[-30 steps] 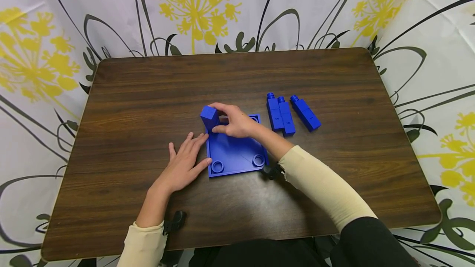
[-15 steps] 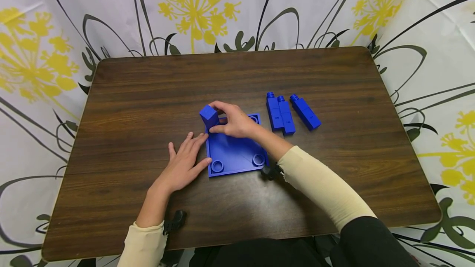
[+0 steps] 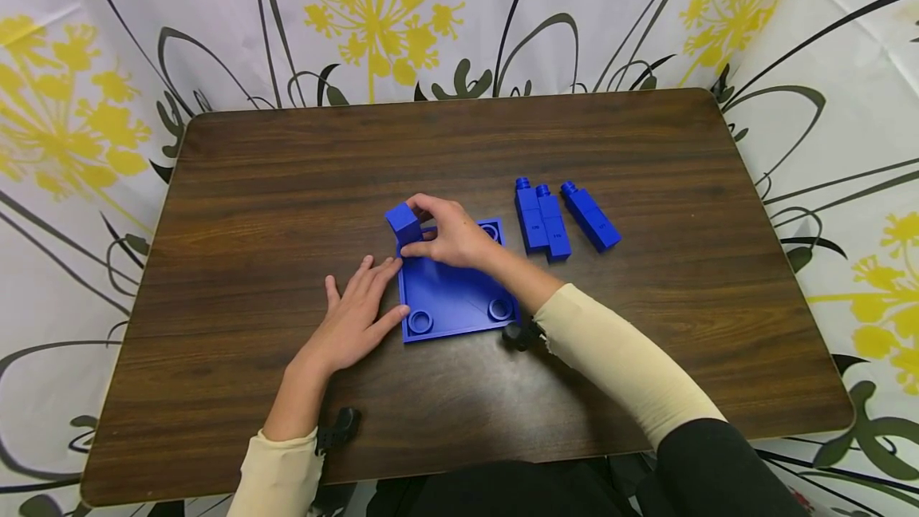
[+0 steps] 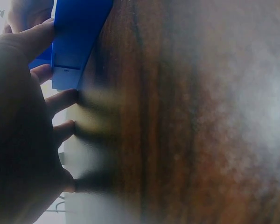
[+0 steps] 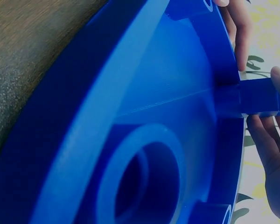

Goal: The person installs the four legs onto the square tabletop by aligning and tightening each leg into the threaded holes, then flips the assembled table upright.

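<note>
A blue square base [image 3: 455, 290] with raised rims lies open side up on the table, round sockets in its corners. At its far left corner stands a blue square-sided leg [image 3: 404, 223]. My right hand [image 3: 454, 236] grips this leg between thumb and fingers; the right wrist view shows the leg [image 5: 259, 95] rising from the corner, its lower end hidden by the rim. My left hand [image 3: 355, 319] lies spread along the base's left side, fingertips and thumb against it. In the left wrist view those straight fingers touch the base's outer wall [image 4: 79, 35].
Three more blue legs, with narrower threaded ends pointing away, lie right of the base: the left leg [image 3: 531, 220] and middle leg [image 3: 554, 226] side by side, the right leg [image 3: 591, 218] apart. They rest on the brown wooden table [image 3: 301, 174], before a flowered curtain [image 3: 237, 14].
The leg in my right hand has turned slightly, and my right thumb has shifted left across it. My left hand stays in place on the base.
</note>
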`<state>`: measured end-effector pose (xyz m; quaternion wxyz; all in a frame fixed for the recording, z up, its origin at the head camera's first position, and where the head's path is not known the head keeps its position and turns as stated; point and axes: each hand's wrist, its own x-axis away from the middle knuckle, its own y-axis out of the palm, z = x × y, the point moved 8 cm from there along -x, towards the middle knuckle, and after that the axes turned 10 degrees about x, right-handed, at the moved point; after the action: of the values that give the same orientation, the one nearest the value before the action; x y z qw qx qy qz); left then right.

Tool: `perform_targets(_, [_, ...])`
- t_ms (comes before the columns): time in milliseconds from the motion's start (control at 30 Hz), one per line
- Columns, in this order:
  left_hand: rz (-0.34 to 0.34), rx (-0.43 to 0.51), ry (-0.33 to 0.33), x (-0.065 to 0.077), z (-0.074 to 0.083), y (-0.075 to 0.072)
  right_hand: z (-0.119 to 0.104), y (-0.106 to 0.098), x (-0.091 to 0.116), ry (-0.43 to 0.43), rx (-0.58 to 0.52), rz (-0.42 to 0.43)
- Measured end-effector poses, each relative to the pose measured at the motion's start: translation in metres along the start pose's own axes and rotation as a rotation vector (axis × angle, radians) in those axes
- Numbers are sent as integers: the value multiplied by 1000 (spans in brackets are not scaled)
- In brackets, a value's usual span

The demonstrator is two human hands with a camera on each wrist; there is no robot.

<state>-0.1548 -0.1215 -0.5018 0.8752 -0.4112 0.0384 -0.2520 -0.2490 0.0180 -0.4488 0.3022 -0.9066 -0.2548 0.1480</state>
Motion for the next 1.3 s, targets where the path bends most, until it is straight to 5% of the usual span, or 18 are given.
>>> perform_targets(1300, [3, 1, 5, 0, 0, 0, -2, -3, 1, 46, 160, 128])
